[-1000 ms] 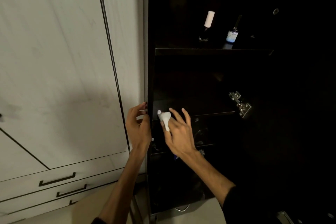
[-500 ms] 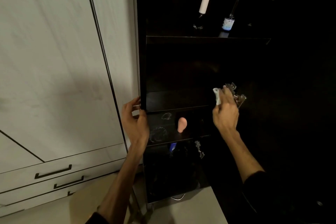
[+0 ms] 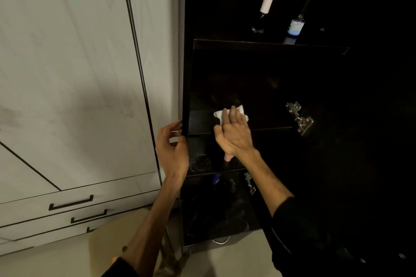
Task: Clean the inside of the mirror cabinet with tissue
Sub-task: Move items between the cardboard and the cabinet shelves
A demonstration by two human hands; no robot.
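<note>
The right hand (image 3: 233,134) lies flat, fingers straight and close together, pressing a crumpled white tissue (image 3: 231,113) onto a dark shelf (image 3: 265,120) inside the mirror cabinet (image 3: 258,78); the tissue shows past the fingertips, towards the shelf's left end. The left hand (image 3: 173,149) grips the cabinet's left front edge, fingers curled round the outer side and thumb on the front, level with that same shelf. At the shelf's right end sits a metal hinge (image 3: 300,118). On the shelf above stand a dark bottle with a white cap (image 3: 264,10) and, just right of it, a small bottle with a pale blue label (image 3: 297,22), the two apart. Beside the cabinet on the left is a pale panelled wall unit (image 3: 67,74) with drawers (image 3: 72,206) at its lower edge
</note>
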